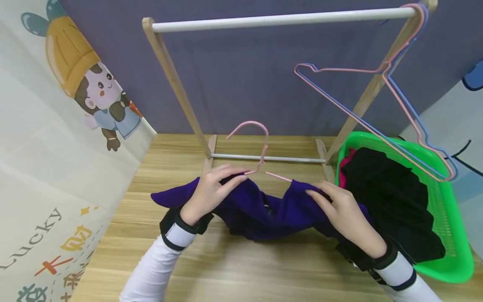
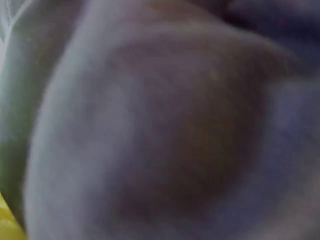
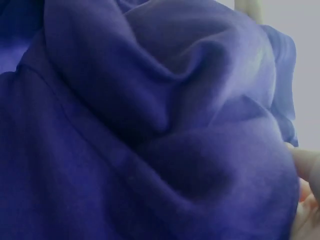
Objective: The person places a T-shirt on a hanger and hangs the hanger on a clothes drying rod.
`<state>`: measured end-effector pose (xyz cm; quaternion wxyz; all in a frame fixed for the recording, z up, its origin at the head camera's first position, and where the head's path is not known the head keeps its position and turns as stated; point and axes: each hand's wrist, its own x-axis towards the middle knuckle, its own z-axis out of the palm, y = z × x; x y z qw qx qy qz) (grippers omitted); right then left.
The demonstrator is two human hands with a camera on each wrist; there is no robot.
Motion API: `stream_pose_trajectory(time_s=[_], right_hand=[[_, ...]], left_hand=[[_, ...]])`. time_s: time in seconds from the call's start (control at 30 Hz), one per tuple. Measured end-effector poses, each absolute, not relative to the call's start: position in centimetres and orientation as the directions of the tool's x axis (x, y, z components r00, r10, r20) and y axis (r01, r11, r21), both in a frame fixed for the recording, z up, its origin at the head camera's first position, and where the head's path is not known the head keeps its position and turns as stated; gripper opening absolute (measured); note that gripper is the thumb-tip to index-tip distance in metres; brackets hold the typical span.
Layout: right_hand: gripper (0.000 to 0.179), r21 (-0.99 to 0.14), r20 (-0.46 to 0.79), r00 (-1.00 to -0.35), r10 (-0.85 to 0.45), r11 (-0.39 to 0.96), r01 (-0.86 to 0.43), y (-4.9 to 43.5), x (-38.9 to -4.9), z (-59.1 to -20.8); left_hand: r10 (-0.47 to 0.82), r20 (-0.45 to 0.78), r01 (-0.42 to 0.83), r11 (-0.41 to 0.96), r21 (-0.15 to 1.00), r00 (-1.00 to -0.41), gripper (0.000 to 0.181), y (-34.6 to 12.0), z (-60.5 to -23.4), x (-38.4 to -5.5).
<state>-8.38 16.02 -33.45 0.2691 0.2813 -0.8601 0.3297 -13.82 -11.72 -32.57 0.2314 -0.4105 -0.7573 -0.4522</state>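
A dark purple garment spreads between my two hands above the wooden table, with a pink hanger partly inside its neck opening. The hanger's hook stands upright, and most of its frame is hidden by the cloth. My left hand pinches the cloth at the left shoulder, fingertips right at the hanger's arm. On the other side my right hand pinches the right shoulder between thumb and fingers. Folds of purple cloth fill the right wrist view. The left wrist view is blurred, mostly a hand close up.
A wooden rack with a white rail stands behind the garment. Pink and blue hangers hang at its right end. The green basket at right holds black clothes and a bit of red cloth. A patterned wall covering borders the left.
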Motion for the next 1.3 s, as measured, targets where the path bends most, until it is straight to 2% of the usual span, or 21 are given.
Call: stream_pose_trajectory(time_s=[0.13, 0.3, 0.5, 0.63, 0.73, 0.87, 0.97, 1.07, 1.17, 1.3], right_hand=[[0.009, -0.418, 0.643, -0.723, -0.251, 0.676, -0.607, 17.0, -8.3, -32.5], [0.013, -0.401, 0.641, -0.729, -0.24, 0.705, -0.585, 17.7, -8.2, -31.7], [0.017, -0.405, 0.638, -0.733, -0.236, 0.706, -0.58, 18.2, -8.2, -31.2], [0.019, -0.384, 0.623, -0.732, -0.275, 0.708, -0.593, 18.7, -8.4, -30.6], [0.018, -0.374, 0.598, -0.736, -0.319, 0.701, -0.607, 19.2, -8.4, -30.2], [0.014, -0.415, 0.511, -0.769, -0.385, 0.673, -0.613, 19.9, -8.2, -29.8], [0.013, -0.516, 0.383, -0.822, -0.422, 0.64, -0.569, 20.3, -7.8, -29.6], [0.015, -0.622, 0.26, -0.845, -0.468, 0.588, -0.517, 20.7, -7.4, -29.6], [0.018, -0.696, 0.175, -0.81, -0.56, 0.512, -0.504, 20.5, -6.8, -29.7], [0.014, -0.762, 0.107, -0.701, -0.705, 0.395, -0.514, 19.5, -6.3, -29.9]], left_hand=[[0.398, 0.715, 0.814, 0.359, 0.456, -0.575, 0.017, -12.9, -32.0, -14.3], [0.41, 0.7, 0.791, 0.479, 0.38, -0.585, 0.013, -14.0, -32.0, -14.7], [0.426, 0.711, 0.775, 0.574, 0.264, -0.559, 0.016, -14.8, -32.5, -15.3], [0.375, 0.741, 0.733, 0.642, 0.225, -0.556, 0.014, -15.0, -32.4, -15.5], [0.295, 0.761, 0.684, 0.683, 0.256, -0.579, 0.014, -14.9, -32.1, -15.7], [0.208, 0.773, 0.659, 0.676, 0.33, -0.599, 0.014, -14.9, -31.9, -16.3], [0.182, 0.767, 0.668, 0.637, 0.385, -0.615, 0.012, -14.9, -31.7, -16.9], [0.186, 0.755, 0.685, 0.593, 0.424, -0.628, 0.012, -14.9, -31.5, -17.6], [0.198, 0.743, 0.7, 0.551, 0.454, -0.639, 0.012, -14.8, -31.2, -18.4], [0.219, 0.732, 0.718, 0.5, 0.484, -0.645, 0.011, -14.6, -30.7, -19.6]])
